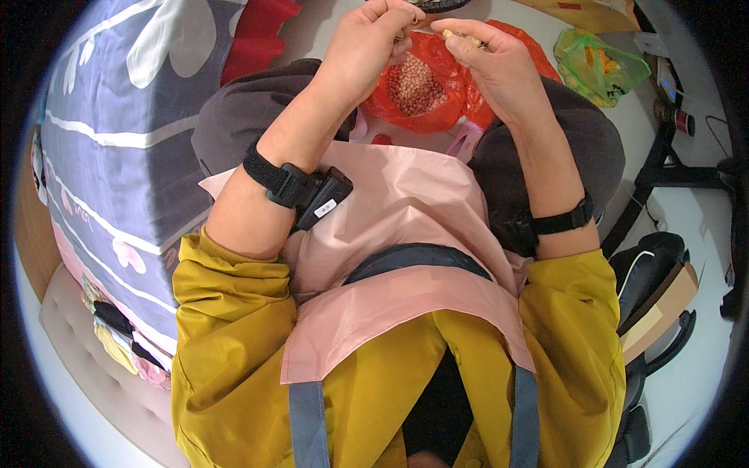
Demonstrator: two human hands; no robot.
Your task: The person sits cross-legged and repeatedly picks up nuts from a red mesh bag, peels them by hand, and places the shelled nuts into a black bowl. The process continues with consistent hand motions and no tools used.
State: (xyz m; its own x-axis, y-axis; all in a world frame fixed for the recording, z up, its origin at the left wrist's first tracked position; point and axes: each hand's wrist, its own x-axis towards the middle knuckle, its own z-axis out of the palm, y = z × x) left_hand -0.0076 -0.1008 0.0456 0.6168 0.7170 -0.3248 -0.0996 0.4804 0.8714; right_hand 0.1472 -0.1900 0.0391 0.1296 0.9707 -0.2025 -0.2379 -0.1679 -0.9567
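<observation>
My left hand (374, 38) is curled at the top of the view, its fingertips pinched around a small brownish piece that looks like a peanut shell. Just beside it, my right hand (500, 61) grips peanut pods (462, 38) between thumb and fingers. The two hands are close but apart. Below them stands an open red plastic bag (430, 124), between my knees. Shelled pinkish peanuts (415, 88) fill its middle. My fingers partly cover what the left hand holds.
Another red plastic bag (524, 41) lies behind my right hand. A green plastic bag (597, 67) with yellow contents sits to its right. A dark round container (442, 6) is cut off at the top. A bed with a patterned cover (111, 111) borders the left; black furniture legs (679, 175) stand right.
</observation>
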